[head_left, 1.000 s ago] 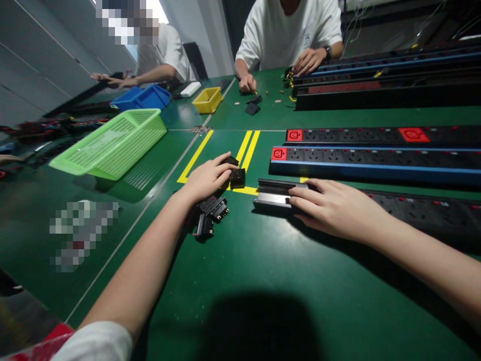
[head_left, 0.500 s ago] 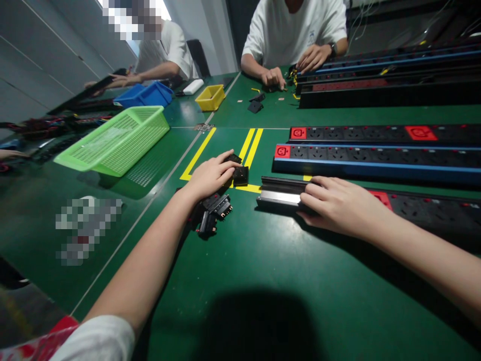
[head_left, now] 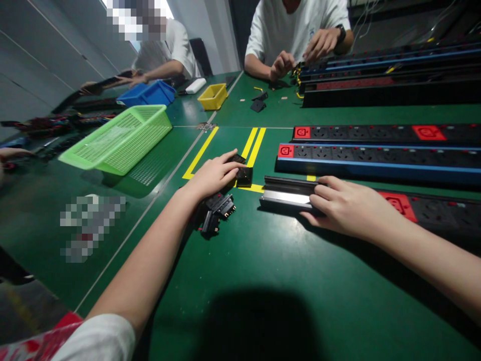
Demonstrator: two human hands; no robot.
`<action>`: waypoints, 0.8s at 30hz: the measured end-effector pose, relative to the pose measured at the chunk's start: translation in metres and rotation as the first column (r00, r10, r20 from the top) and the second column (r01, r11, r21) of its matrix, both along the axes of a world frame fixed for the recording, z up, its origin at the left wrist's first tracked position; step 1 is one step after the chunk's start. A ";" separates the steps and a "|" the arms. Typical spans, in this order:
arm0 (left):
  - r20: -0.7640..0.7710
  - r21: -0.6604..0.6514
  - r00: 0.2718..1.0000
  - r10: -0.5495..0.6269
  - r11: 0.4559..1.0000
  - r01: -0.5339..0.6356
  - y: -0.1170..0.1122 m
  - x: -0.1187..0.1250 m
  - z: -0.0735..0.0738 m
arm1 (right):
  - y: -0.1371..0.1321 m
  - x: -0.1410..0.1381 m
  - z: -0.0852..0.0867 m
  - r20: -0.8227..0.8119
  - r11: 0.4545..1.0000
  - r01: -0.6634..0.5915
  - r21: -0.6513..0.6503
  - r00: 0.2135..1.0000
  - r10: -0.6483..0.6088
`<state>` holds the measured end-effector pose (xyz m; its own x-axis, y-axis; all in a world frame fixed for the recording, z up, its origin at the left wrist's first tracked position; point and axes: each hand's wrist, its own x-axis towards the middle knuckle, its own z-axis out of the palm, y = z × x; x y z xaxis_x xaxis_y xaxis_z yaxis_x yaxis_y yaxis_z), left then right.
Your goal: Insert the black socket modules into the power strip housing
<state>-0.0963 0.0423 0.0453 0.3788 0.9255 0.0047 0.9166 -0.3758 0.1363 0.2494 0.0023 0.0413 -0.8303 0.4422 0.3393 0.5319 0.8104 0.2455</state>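
Note:
My left hand [head_left: 216,175] is stretched out over a small pile of black plastic parts, its fingers spread and the tips touching a square black piece [head_left: 245,176]. More black socket modules with metal contacts [head_left: 220,208] lie beside its wrist. My right hand [head_left: 343,205] is wrapped round a black power strip housing [head_left: 287,195], thumb on the near side and fingers over the top. The housing's left end is a bare open channel with a shiny inside. To the right of that hand, a red socket [head_left: 400,205] and black sockets sit in the same strip.
Two finished-looking power strips [head_left: 361,155] lie behind the housing. A green basket [head_left: 116,140], a blue bin [head_left: 146,94] and a yellow bin [head_left: 213,97] stand to the left. Across the table, a co-worker's hands [head_left: 300,55] are near yellow wires and more strips; another person sits farther left.
My right hand has shifted slightly right, and the red socket in the strip shows farther right. My left hand stays over the black parts. The co-worker opposite has raised their hands.

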 end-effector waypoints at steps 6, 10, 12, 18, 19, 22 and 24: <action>-0.054 0.123 0.998 0.007 0.992 0.000 -0.006 0.008 0.009 | 0.001 0.001 -0.001 0.016 1.000 -0.017 0.017 1.000 0.016; -0.027 0.184 0.999 -0.038 0.982 0.043 -0.012 0.019 0.016 | 0.001 0.001 0.000 0.023 1.000 -0.017 0.012 1.000 0.017; -0.046 0.208 0.997 -0.066 0.975 0.074 -0.014 0.023 0.015 | 0.001 0.001 0.000 0.029 1.000 -0.015 0.013 0.999 0.015; -0.128 0.225 0.989 -0.081 0.968 0.108 -0.017 0.026 0.011 | 0.002 0.001 0.000 0.051 1.000 -0.013 0.017 0.999 0.012; -0.138 0.217 0.988 -0.074 0.971 0.103 -0.018 0.027 0.011 | 0.002 0.001 0.000 0.054 1.000 -0.011 0.013 0.998 0.010; -0.165 0.192 0.985 -0.041 0.979 0.073 -0.020 0.031 0.014 | 0.002 0.000 0.000 0.062 1.000 -0.003 0.003 0.998 0.002; -0.179 0.180 0.984 -0.027 0.982 0.059 -0.022 0.033 0.016 | 0.001 0.000 0.001 0.063 1.000 -0.002 0.003 0.998 0.002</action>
